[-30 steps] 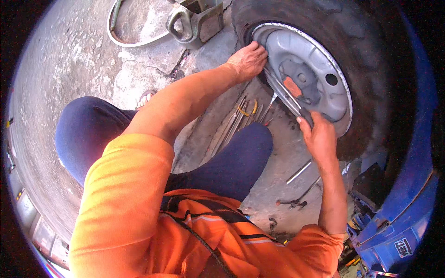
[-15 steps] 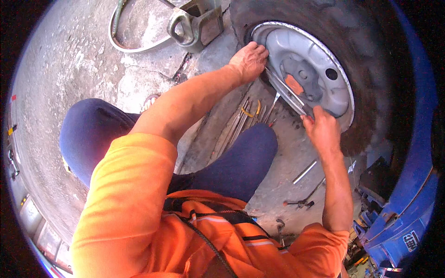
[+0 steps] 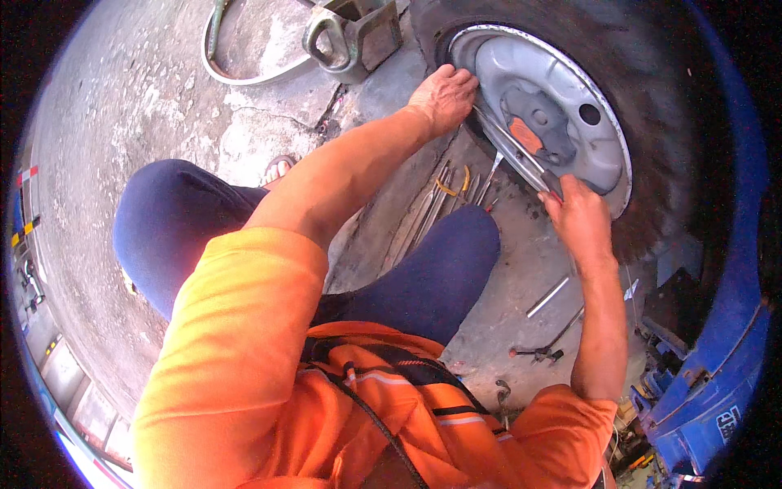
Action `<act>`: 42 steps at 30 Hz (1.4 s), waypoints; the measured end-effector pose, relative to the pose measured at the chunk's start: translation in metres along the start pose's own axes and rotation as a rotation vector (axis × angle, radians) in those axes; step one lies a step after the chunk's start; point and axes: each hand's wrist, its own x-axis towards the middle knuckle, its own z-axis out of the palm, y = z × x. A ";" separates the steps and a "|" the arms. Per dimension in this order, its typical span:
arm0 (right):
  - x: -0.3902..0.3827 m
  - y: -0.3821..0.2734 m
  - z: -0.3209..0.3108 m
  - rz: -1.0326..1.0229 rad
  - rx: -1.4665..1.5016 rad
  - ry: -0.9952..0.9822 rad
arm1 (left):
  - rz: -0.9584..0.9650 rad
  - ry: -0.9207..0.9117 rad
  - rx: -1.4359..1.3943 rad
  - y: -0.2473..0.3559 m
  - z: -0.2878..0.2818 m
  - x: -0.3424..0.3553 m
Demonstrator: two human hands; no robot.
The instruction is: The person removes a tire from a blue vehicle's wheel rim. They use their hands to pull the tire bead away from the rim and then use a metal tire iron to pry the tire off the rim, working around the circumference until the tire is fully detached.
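Note:
A grey wheel rim [image 3: 607,159] sits in a large black tyre [image 3: 660,138] at upper right, with an orange-red patch at its hub. My left hand [image 3: 445,98] is closed at the rim's left edge, around the upper end of a slim metal bar [image 3: 511,145]. That bar slants down along the rim's near edge toward my right hand [image 3: 582,216]. My right hand is closed at the rim's lower edge, its thumb and fingers pinching a slim tool with a dark end [image 3: 553,182]. My fingers hide most of what each hand grips.
Several long metal tools [image 3: 425,208] lie beside my knee, with a yellow-handled one [image 3: 466,179] among them. A short metal tube [image 3: 547,297] and a cross-shaped tool [image 3: 538,353] lie on the concrete. A container [image 3: 346,41] and hose [image 3: 213,65] are at upper left; blue bodywork [image 3: 709,375] rises at right.
My right hand has moved slightly up toward the rim, and a dark tool end now shows at its fingers. My left hand stays at the rim edge. The whole view has shifted a little.

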 end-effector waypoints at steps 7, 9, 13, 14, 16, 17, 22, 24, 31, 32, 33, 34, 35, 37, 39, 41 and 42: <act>0.000 -0.007 -0.006 0.036 0.057 -0.020 | -0.019 -0.015 -0.043 0.000 0.000 0.003; -0.002 -0.005 -0.003 0.035 0.034 0.005 | -0.015 -0.006 -0.012 0.002 -0.001 0.004; -0.001 -0.014 -0.005 0.067 0.016 0.047 | -0.029 0.000 -0.031 0.001 0.002 0.005; 0.001 -0.019 -0.007 0.083 0.031 0.062 | -0.024 0.009 -0.026 0.000 0.002 0.005; 0.003 -0.023 -0.008 0.292 0.178 -0.024 | -0.016 0.031 -0.019 0.001 0.002 0.003; 0.005 -0.024 -0.010 0.394 0.252 -0.067 | -0.031 0.024 -0.036 0.001 0.003 0.005; 0.006 -0.018 -0.024 0.403 0.465 -0.151 | -0.018 0.009 -0.033 -0.001 0.001 0.003; 0.004 -0.021 -0.026 0.311 0.393 -0.126 | -0.021 -0.004 -0.044 -0.003 0.002 0.003; 0.009 -0.018 -0.020 -0.079 -0.103 -0.031 | 0.009 0.002 -0.031 -0.003 0.002 0.004; 0.010 -0.017 -0.020 -0.130 -0.152 -0.014 | 0.010 0.003 -0.030 -0.003 0.001 0.004; 0.012 -0.015 -0.019 -0.180 -0.202 0.002 | 0.010 0.003 -0.029 -0.002 0.000 0.003; 0.014 -0.015 -0.018 -0.213 -0.223 0.014 | 0.009 0.006 -0.018 -0.002 0.001 0.002; 0.017 -0.015 -0.017 -0.245 -0.245 0.025 | 0.007 0.009 -0.007 -0.003 0.002 0.002; 0.019 -0.014 -0.015 -0.285 -0.293 0.040 | 0.009 0.012 -0.003 -0.002 0.003 0.003; 0.018 -0.013 -0.011 -0.297 -0.348 0.047 | 0.017 0.016 -0.018 0.000 0.002 0.005; 0.031 -0.025 0.004 -0.293 -0.429 0.061 | 0.018 0.032 -0.003 -0.002 0.005 0.003; 0.036 -0.036 0.008 -0.288 -0.475 0.068 | 0.020 0.046 0.003 -0.003 0.005 0.003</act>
